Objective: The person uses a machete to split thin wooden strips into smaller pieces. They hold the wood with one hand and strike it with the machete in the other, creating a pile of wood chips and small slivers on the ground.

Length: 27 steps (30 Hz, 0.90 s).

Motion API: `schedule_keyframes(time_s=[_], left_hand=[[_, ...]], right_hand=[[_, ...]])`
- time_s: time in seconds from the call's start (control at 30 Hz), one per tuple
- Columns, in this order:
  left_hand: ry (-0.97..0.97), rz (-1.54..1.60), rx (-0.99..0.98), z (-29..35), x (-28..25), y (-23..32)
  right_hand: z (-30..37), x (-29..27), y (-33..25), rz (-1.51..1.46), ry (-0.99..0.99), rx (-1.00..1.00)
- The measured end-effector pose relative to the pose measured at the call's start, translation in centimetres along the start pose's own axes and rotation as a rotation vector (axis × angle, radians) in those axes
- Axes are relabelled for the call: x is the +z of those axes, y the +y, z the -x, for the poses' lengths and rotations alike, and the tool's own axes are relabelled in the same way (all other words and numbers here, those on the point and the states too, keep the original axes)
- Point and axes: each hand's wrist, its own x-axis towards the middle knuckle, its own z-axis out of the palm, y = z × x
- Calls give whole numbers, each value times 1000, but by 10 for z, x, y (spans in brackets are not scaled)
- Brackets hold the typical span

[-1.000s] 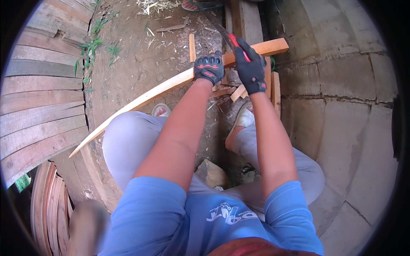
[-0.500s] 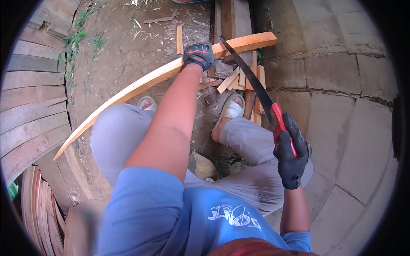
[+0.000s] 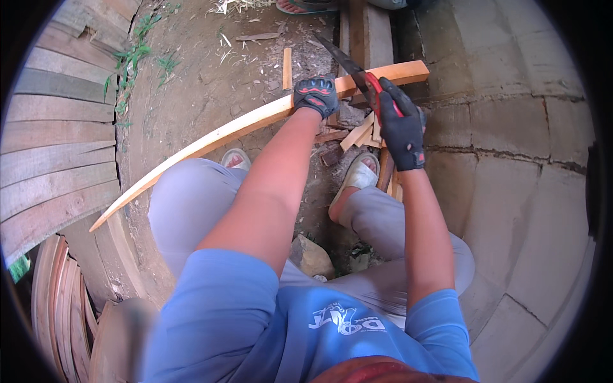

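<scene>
A long wooden piece (image 3: 211, 142) slants from near my left knee up to the far right, thick and square at its far right end. My left hand (image 3: 316, 96), in a black glove with red trim, is wrapped round it near that thicker end. In my right hand (image 3: 402, 124), gloved too, is the red handle of a hand saw (image 3: 350, 66). Its dark curved blade crosses the wood just right of my left hand, the tip pointing far and left. The teeth's exact contact with the wood is hard to make out.
Under the wood's right end stands a timber beam (image 3: 378, 38). Offcuts (image 3: 361, 133) lie below it by my right foot, and a small strip (image 3: 287, 69) lies beyond my left hand. A stone (image 3: 311, 256) sits between my legs. Another person's sandalled foot (image 3: 306, 6) shows at the far edge.
My right hand has pushed the saw far forward, so its handle is now close to the wood and the blade reaches beyond it. My left hand keeps its grip.
</scene>
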Motion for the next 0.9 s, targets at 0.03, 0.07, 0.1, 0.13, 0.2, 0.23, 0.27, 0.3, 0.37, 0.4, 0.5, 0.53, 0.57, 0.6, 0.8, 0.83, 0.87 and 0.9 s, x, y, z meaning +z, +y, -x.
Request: schedule_keyframes(time_s=[0.03,0.07,0.1,0.13,0.2,0.23,0.27,0.3,0.37,0.4,0.5,0.53,0.57,0.6,0.8,0.83,0.87,0.9], left_hand=[[-3,4,-2,3,1,-3],[-12,-16,-1,6,8,-4],[-21,-36,-1,12,16,-5],[-29,-45,7,18,18,2],[-30,-43,-8,26,19,13],[-23,-37,-12,30,18,18],[-11,-36,-27,31,19,20],[0,-51,-11,29,19,23],[-52,-20,-21,25,16,21],[-78,-4,-26,22,15,20],[-69,-25,-11,24,20,4],[-68,-18,-2,23,18,7],[-61,-27,5,23,14,10],[-55,-24,16,23,14,12],[-17,-58,10,23,25,11],[-25,-46,7,26,24,9],[-18,-38,7,25,24,9],[-11,-30,7,23,23,9]], right_hand=[[7,2,-9,-106,-20,62],[13,2,-16,-67,-37,74],[20,1,-23,-28,-55,86],[24,-5,-25,24,-70,99],[38,-8,-14,-12,-53,100],[48,-11,-9,9,-43,107],[53,-10,-6,22,-39,107],[55,-9,-3,10,-8,85],[54,-3,-4,-2,4,86],[53,-2,-3,-8,10,87],[36,-8,-20,-51,-67,127],[29,-12,-20,-35,-103,153],[24,-12,-13,10,-84,120],[27,-13,-13,35,-77,120],[66,-1,5,37,-62,108],[69,0,3,62,-110,191],[69,0,2,80,-106,190],[68,0,1,97,-101,191]])
